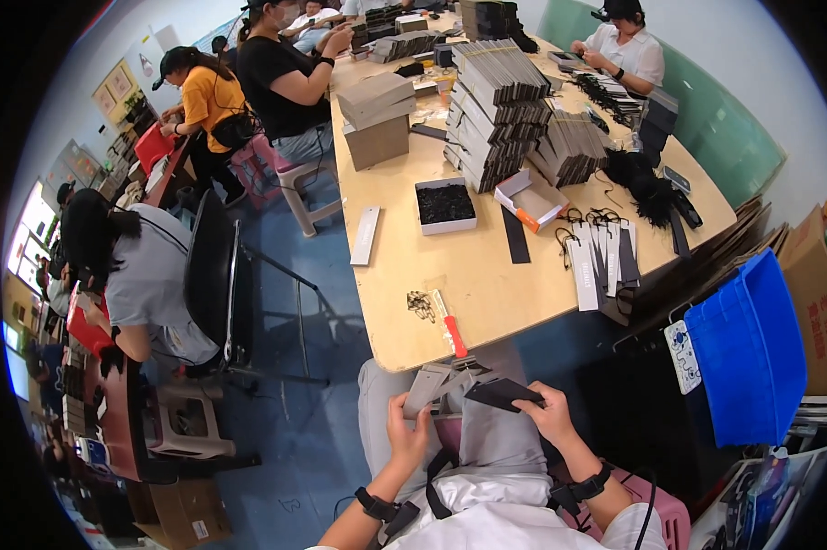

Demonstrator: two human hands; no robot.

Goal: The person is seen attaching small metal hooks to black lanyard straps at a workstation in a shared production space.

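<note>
Above my lap, just off the table's near edge, my left hand [407, 431] is closed on a bundle of grey card tags [426, 389]. Black card tags [493, 393] are gripped by my right hand [548, 412], their far ends meeting the grey bundle. Just beyond my hands, a tool with a red handle [454, 337] lies at the table edge beside a small heap of thin loops [421, 307]. Farther right lie white and black tags with black strings [595, 261]. A white box [447, 226] holds small black pieces.
Tall stacks of grey tags [496, 110] stand on the wooden table [386, 312], beside a cardboard box [377, 142] and an open orange-and-white box [532, 199]. To my right is a blue bin [752, 348]. A black chair [216, 275] and several people are around.
</note>
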